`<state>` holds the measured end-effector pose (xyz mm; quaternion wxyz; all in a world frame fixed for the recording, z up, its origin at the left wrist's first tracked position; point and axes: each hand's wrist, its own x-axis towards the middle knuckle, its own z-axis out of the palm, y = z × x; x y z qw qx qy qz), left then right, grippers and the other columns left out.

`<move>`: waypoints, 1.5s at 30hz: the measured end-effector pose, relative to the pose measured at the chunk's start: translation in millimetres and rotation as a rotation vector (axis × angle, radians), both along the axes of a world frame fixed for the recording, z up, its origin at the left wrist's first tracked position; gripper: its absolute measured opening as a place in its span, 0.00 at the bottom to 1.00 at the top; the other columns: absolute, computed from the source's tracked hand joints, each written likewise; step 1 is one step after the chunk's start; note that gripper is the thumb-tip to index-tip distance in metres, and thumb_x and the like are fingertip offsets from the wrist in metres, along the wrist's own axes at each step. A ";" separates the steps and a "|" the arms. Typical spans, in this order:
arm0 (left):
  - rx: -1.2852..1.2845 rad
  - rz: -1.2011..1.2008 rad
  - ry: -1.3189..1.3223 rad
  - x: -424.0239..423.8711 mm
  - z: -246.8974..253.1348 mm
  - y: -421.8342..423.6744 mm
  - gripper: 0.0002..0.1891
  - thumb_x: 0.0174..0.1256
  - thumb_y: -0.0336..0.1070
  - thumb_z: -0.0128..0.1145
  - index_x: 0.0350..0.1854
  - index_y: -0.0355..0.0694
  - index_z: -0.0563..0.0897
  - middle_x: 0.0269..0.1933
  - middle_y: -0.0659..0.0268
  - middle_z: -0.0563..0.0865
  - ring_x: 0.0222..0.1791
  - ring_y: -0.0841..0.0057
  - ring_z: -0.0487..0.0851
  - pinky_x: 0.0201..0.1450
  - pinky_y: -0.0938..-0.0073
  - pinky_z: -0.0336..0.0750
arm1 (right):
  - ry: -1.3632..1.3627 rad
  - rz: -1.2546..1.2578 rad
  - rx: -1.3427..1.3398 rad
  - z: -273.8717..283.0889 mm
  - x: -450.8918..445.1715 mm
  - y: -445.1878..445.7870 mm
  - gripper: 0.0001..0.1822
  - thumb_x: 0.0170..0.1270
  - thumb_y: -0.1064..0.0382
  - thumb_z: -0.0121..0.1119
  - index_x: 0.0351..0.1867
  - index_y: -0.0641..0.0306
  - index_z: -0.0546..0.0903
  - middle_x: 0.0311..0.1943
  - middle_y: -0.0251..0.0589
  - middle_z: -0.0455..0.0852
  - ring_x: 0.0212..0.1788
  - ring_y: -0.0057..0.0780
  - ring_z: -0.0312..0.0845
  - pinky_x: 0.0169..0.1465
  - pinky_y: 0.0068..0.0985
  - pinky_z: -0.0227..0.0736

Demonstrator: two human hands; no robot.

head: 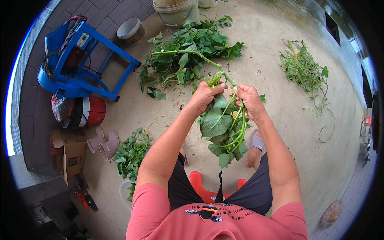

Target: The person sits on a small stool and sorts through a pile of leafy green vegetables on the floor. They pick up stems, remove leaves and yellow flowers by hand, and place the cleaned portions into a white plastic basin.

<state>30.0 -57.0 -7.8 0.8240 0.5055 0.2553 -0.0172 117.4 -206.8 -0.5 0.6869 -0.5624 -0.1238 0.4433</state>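
Observation:
My left hand point(207, 94) is closed around a bundle of green leafy stems point(214, 80), whose leaves hang below it. Close beside it, my right hand point(248, 100) grips a long leafy vine point(210, 61) between thumb and fingers. One end of that vine reaches up and left over a large heap of leafy vines point(192, 51) on the floor. Its leafy part point(237, 138) hangs below my hands, between my knees. A smaller pile of leafy greens point(132, 156) lies on the floor to the left of my legs. Some fingertips are hidden.
A sparse tangle of vines point(304, 69) lies on the concrete floor at right. At left stand a blue metal-framed machine point(99, 81), a red and white bucket point(96, 111), pink boots point(109, 145) and a cardboard box point(73, 159). Buckets point(177, 13) stand beyond the heap. A red stool point(198, 183) is beneath me.

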 end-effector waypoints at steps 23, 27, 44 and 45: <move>0.962 -0.016 0.125 -3.9 -14.9 24.3 0.06 0.53 0.29 0.61 0.33 0.37 0.83 0.25 0.70 0.82 0.26 0.86 0.75 0.31 0.81 0.70 | -0.145 -0.148 -0.125 -19.1 1.3 -0.8 0.10 0.65 0.66 0.48 0.27 0.67 0.75 0.19 0.29 0.71 0.19 0.14 0.62 0.23 0.14 0.60; 0.653 0.039 -0.012 -1.2 -25.3 13.9 0.13 0.51 0.38 0.65 0.31 0.33 0.81 0.23 0.66 0.81 0.24 0.82 0.74 0.28 0.75 0.69 | -0.235 -0.173 -0.149 -11.4 6.0 -0.6 0.11 0.64 0.66 0.48 0.26 0.69 0.76 0.17 0.29 0.71 0.19 0.15 0.62 0.23 0.17 0.59; 0.171 -0.244 -0.029 1.5 -4.1 -11.1 0.09 0.58 0.34 0.60 0.39 0.37 0.79 0.34 0.70 0.82 0.30 0.85 0.77 0.32 0.81 0.73 | -0.384 -0.099 -0.187 -16.6 5.5 2.1 0.09 0.59 0.67 0.54 0.26 0.71 0.81 0.17 0.30 0.76 0.20 0.13 0.64 0.24 0.18 0.61; 0.187 -0.247 -0.026 1.2 -6.3 -10.1 0.09 0.58 0.34 0.60 0.38 0.37 0.80 0.33 0.70 0.82 0.29 0.85 0.77 0.32 0.81 0.73 | -0.398 -0.093 -0.192 -17.5 5.2 2.5 0.09 0.59 0.67 0.54 0.26 0.71 0.81 0.17 0.30 0.76 0.20 0.13 0.64 0.24 0.18 0.61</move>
